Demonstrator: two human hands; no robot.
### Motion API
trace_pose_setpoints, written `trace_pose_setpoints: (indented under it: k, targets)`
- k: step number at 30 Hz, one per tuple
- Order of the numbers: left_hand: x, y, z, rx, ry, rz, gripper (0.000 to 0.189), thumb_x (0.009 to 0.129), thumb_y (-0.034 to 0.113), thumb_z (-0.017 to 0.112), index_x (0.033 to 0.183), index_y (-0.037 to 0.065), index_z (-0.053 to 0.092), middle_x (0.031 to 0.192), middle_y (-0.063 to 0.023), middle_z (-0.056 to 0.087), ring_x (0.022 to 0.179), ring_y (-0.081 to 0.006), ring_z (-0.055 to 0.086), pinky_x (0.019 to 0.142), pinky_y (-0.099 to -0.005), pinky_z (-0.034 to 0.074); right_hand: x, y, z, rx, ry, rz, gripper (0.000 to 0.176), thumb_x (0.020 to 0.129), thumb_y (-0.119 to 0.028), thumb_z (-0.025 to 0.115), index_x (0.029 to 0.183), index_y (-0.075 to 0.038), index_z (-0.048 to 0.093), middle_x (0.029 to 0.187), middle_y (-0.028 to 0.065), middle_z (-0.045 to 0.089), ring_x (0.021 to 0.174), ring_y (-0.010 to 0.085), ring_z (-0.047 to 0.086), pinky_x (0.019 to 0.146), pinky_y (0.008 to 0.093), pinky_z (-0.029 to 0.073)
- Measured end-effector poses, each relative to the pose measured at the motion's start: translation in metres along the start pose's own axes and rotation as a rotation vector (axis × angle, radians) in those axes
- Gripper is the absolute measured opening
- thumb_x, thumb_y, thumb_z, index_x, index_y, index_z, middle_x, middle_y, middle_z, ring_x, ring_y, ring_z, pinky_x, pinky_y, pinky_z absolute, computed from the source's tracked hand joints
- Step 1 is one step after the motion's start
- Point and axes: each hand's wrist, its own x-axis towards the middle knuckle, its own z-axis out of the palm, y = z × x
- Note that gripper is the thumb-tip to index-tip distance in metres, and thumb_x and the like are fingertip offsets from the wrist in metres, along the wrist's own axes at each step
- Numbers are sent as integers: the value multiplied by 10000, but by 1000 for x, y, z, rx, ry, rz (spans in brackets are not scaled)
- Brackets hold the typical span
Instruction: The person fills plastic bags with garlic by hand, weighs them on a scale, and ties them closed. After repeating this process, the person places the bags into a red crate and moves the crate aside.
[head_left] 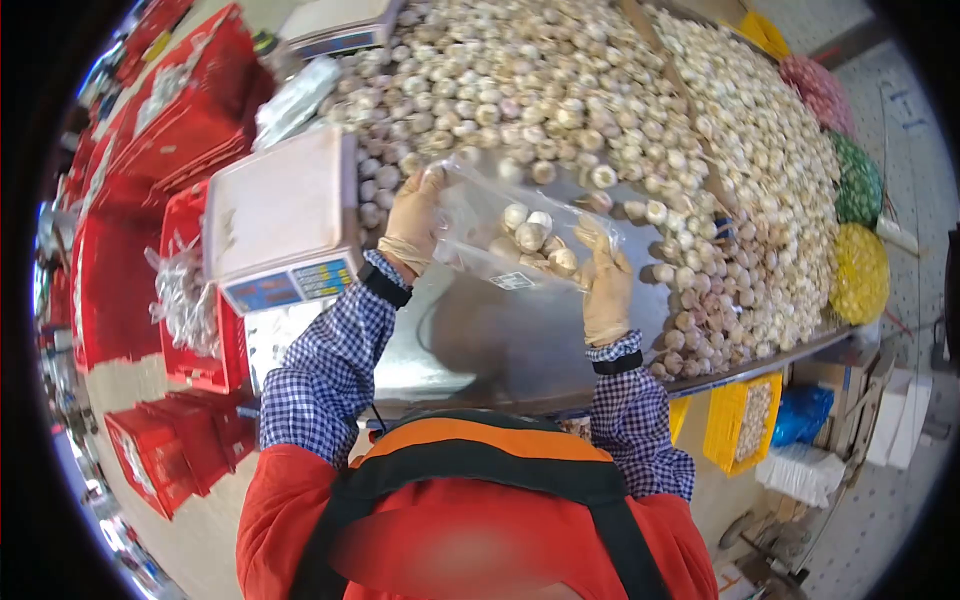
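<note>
Over the steel table, clear bag of garlic, left hand and right hand clamped on its ends, grip partly hidden by plastic, label unreadable.

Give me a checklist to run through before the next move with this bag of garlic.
1. Grip of the left hand on the upper corner of the bag: ok.
2. Grip of the right hand on the bag's opposite edge: ok.
3. The garlic bulbs sit inside the bag, none falling out: ok.
4. Bag mouth closed: cannot tell, the clear plastic hides it.
5. Bag held up between both hands over the steel table: ok.
6. Reading on the scale: cannot tell, digits too small.
</note>
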Motion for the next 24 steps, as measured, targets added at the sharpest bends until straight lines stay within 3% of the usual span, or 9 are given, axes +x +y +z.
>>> trace_pose_setpoints:
  k: [4, 6, 7, 10, 16, 20, 22, 23, 24]
  targets:
    - [-52, 99, -49, -45, 69, 316, 230, 953, 245, 535, 1115, 93, 597, 942, 14, 640, 633, -24, 500, 506, -185, 395, 8, -6, 78, -142, -182, -82, 287, 960, -249, 517, 1079, -5, 608, 794, 36, 652, 615, 83, 527, 526, 217, 395]
    - [-66, 142, -86, -29, 94, 579, 212, 961, 224, 522, 1097, 85, 605, 959, 10, 648, 615, -32, 499, 508, -180, 393, 14, -11, 134, -327, -257, -347, 227, 958, -230, 523, 915, -23, 608, 614, -7, 593, 515, 41, 417, 461, 206, 281]
    - [-69, 157, -105, -8, 137, 667, 204, 965, 208, 514, 1082, 74, 615, 944, 13, 654, 584, -29, 486, 483, -184, 378, 12, -15, 166, -229, -280, -316, 262, 957, -232, 527, 779, -45, 573, 607, 11, 595, 520, 33, 428, 470, 205, 299]
    - [-71, 181, -172, 141, 289, 773, 199, 958, 206, 523, 1041, 73, 645, 868, 16, 658, 503, -24, 432, 443, -199, 342, 30, 20, 232, -218, -376, -321, 294, 956, -256, 528, 748, -55, 582, 601, 10, 586, 518, 30, 421, 485, 202, 314]
    - [-67, 152, -293, 290, 382, 444, 207, 937, 166, 515, 1072, 86, 650, 831, -3, 637, 517, -50, 457, 475, -206, 382, 35, 99, 275, -663, -450, -290, 228, 902, -193, 568, 936, 23, 629, 719, 114, 623, 634, 187, 554, 618, 341, 453]
    - [-83, 151, -321, 374, 350, 316, 258, 922, 189, 543, 1123, 44, 618, 880, -26, 641, 554, -62, 488, 506, -217, 419, -1, 78, 293, -980, -324, -621, 227, 859, -154, 595, 1059, -55, 635, 939, 177, 647, 893, 314, 615, 802, 369, 477]
    - [-85, 158, -314, 459, 391, 377, 342, 893, 214, 592, 1170, 13, 582, 868, -42, 635, 566, -75, 511, 528, -231, 444, -24, 46, 320, -821, -172, -1308, 316, 818, -152, 639, 1131, -110, 611, 982, 166, 644, 906, 301, 620, 800, 379, 487]
    - [-80, 157, -317, 488, 381, 420, 387, 872, 229, 622, 1189, 13, 572, 809, -44, 619, 561, -83, 520, 535, -239, 451, -34, 39, 331, -831, -179, -1306, 316, 818, -152, 639, 1131, -110, 611, 982, 166, 644, 906, 301, 620, 800, 379, 487]
    - [-78, 156, -318, 480, 381, 409, 387, 872, 229, 622, 1189, 13, 572, 809, -44, 619, 561, -83, 520, 535, -239, 451, -43, 36, 342, -805, -510, -1202, 356, 799, -161, 658, 1146, -112, 598, 1010, 156, 628, 932, 300, 610, 814, 385, 484]
